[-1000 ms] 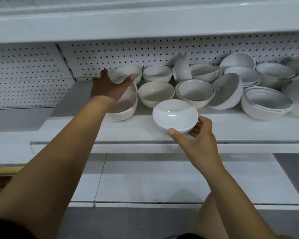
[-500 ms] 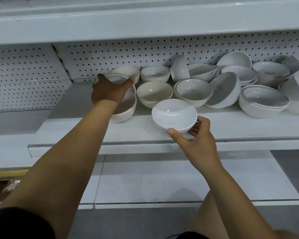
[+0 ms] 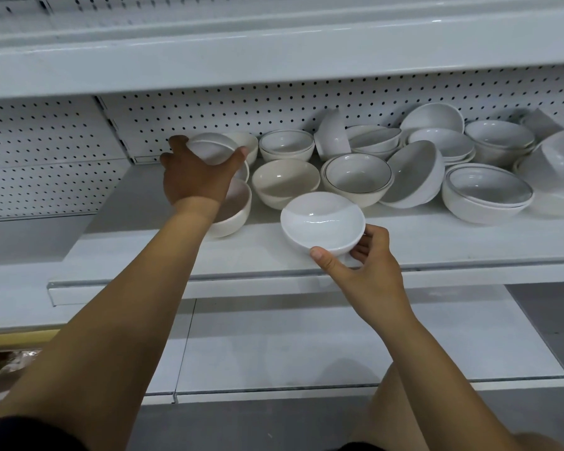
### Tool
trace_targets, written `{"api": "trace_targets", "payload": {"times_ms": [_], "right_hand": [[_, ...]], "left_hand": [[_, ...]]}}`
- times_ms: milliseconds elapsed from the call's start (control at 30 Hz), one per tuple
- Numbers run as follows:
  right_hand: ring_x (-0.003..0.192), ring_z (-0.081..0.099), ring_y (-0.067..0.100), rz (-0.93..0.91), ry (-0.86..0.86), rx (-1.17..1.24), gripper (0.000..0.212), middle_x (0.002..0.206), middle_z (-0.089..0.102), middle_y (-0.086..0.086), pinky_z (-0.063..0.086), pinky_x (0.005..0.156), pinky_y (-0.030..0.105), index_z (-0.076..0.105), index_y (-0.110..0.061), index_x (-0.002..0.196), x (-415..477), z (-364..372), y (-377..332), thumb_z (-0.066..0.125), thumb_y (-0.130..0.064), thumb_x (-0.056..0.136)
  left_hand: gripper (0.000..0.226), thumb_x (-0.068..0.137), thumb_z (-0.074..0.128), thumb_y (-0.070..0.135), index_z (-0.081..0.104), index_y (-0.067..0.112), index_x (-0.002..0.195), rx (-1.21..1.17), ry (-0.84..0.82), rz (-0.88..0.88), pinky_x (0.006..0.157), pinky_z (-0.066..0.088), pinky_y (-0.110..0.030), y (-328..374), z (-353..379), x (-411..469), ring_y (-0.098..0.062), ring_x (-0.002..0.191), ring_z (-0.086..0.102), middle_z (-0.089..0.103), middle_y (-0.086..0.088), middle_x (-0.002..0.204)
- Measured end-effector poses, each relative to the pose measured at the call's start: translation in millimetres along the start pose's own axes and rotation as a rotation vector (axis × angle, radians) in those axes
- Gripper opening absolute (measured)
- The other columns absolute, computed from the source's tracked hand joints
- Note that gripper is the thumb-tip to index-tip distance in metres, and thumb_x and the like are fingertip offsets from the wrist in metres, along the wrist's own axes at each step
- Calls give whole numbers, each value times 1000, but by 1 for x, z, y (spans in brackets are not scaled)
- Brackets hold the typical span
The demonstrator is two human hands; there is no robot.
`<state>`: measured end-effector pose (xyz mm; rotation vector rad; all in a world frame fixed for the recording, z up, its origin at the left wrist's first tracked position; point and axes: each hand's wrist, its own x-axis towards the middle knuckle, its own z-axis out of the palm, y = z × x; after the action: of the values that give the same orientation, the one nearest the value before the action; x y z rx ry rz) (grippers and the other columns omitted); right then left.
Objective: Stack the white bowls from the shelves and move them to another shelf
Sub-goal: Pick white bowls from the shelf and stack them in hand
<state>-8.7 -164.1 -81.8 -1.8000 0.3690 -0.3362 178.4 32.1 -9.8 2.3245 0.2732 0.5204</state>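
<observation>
Your right hand (image 3: 368, 275) pinches the white bowl (image 3: 323, 219) by its rim at the shelf (image 3: 437, 242) front. Your left hand (image 3: 196, 177), fingers spread, wraps a tilted bowl (image 3: 209, 149) further back. Both look slippery and breakable, so grip the rims firmly.

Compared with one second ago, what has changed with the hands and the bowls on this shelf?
The left hand, already on the small white bowl at the left end of the shelf, has tipped it up and begun lifting it off the bowl beneath. The right hand holds the shallow white bowl at the front edge as before, and the other bowls have not moved.
</observation>
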Motion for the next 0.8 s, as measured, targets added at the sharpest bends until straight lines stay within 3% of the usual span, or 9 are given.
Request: {"api": "trace_targets", "payload": {"times_ms": [200,300,400,467,567,800], "right_hand": [[117,58,5,1,-3,-1,83,128,57,-19,44,87,15,44,-31,131,0,-1,-1,87,-57,65],[116,59,5,-4,-2,4,87,128,58,-17,48,95,22,46,-29,132,0,-2,-1,86,-59,61],[116,59,5,-3,-1,17,89,128,58,-18,47,95,21,46,-29,132,0,-2,-1,85,-60,58],[116,59,4,-3,-3,25,87,128,57,-18,46,93,18,46,-29,131,0,-3,0,86,-59,60],[114,58,2,-7,-13,24,80,126,57,-20,44,86,10,46,-31,130,-1,-4,0,86,-55,65],[110,55,-12,-41,-49,30,72,125,57,-22,45,81,-1,48,-31,134,1,-11,3,79,-52,73]], "left_hand": [[99,65,84,69,43,15,138,-109,22,74,93,43,-31,8,-7,-6,-28,122,59,50,-8,138],[98,65,88,62,44,18,140,-189,41,145,91,35,-22,8,-8,-16,-22,127,55,48,-4,141],[100,64,90,58,44,21,144,-305,62,246,99,34,-14,5,-8,-31,-11,130,50,46,3,144],[102,60,92,58,46,22,144,-420,58,279,110,41,-22,2,-7,-40,-10,131,50,46,8,142],[106,56,92,64,48,23,143,-573,-12,306,111,47,-42,0,-6,-55,-16,132,54,52,5,143],[96,58,90,49,40,34,137,-736,-328,338,106,53,-44,13,-17,-79,-16,126,59,57,3,134]]}}
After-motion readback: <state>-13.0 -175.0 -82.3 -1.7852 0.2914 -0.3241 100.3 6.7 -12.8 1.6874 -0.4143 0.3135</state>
